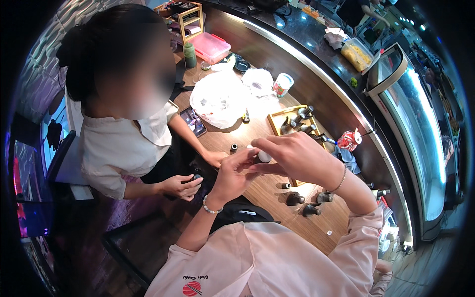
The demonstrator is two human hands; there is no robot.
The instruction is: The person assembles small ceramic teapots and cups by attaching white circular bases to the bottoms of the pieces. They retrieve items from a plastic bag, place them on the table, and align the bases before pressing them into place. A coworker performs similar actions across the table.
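My left hand [231, 174], with a beaded bracelet at its wrist, is closed around a small white rounded piece [264, 157]. From the other side my right hand [292, 152] grips at the same piece, its fingers bent over the left fingertips. The fingers cover much of it, so its kind is unclear. Below the hands, several small dark bottles [295, 199] stand on the wooden table [262, 193], beside a short dark cylinder [285, 186]. Past my right hand is a wooden tray [273, 120] with more dark bottles [306, 128] in it.
A co-worker [123, 143] at the left holds a small dark piece [197, 177]. A phone [192, 122], a white plastic bag [217, 99], a pink-lidded box [210, 47] and a green bottle [189, 55] occupy the table's far side. A red-and-white cup [349, 140] and glass display case [410, 128] are at right.
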